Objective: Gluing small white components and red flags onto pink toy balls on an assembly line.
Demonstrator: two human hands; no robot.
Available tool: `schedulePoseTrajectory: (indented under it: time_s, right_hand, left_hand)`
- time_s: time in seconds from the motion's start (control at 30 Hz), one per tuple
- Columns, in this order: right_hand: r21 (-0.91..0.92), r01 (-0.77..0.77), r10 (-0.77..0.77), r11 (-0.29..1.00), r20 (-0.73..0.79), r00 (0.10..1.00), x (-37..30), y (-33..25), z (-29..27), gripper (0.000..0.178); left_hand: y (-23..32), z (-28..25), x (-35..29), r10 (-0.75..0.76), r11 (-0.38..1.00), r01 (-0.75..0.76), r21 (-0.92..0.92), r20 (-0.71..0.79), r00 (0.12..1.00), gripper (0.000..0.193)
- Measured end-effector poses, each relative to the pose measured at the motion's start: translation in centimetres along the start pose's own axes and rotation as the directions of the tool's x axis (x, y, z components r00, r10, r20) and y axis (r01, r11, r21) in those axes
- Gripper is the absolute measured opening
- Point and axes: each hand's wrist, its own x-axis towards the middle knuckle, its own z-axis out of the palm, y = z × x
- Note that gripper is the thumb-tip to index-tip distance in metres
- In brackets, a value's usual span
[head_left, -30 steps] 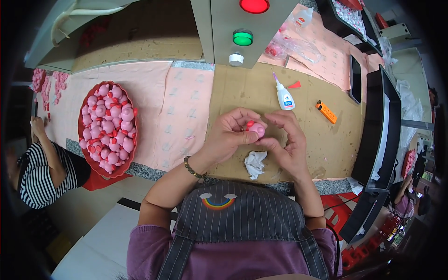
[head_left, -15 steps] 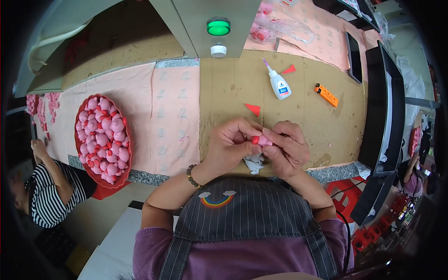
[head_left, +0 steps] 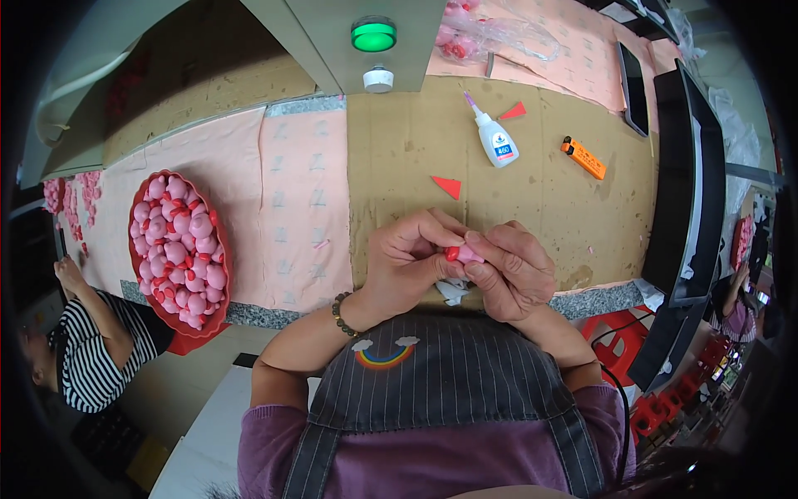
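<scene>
Between both hands, over the near edge of the cardboard, is a small pink figure with a red end [head_left: 467, 253]. My left hand [head_left: 413, 256] pinches its red end with thumb and forefinger. My right hand [head_left: 514, 268] grips the pink part, its fingers closed around it. Under the hands lies a crumpled white tissue [head_left: 453, 290], partly covered. Beyond them are two red triangular pieces, the nearer one [head_left: 447, 186] and the farther one [head_left: 514, 111]. A white glue bottle [head_left: 497, 141] with a purple nozzle lies near the farther piece.
A red scalloped tray [head_left: 218, 311] heaped with pink and red pieces stands on pink cloth at left. An orange lighter [head_left: 583, 158] lies on the cardboard [head_left: 391, 150]. A phone [head_left: 633, 90] and black bins [head_left: 673, 183] stand right. A grey machine housing [head_left: 320, 37] rises ahead.
My fingers have shifted slightly on the small pink figure, which stays held between both hands. The whole view has moved a little, with the bench things appearing slightly higher.
</scene>
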Motion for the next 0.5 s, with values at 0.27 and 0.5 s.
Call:
schedulePoseTrajectory:
  time_s: [0.27, 0.5]
  right_hand:
    - [-0.001, -0.015, 0.015, 1.000, 0.009, 1.000, 0.02, -0.19, -0.01, 0.029]
    - [0.002, -0.010, 0.010, 1.000, 0.001, 1.000, 0.10, -0.31, 0.05, 0.029]
  left_hand:
    - [-0.01, -0.09, -0.17, -0.012, 1.000, 0.012, 0.010, -0.012, 1.000, 0.021]
    - [0.42, 0.15, -0.16, -0.039, 0.999, 0.039, 0.000, -0.030, 0.999, 0.023]
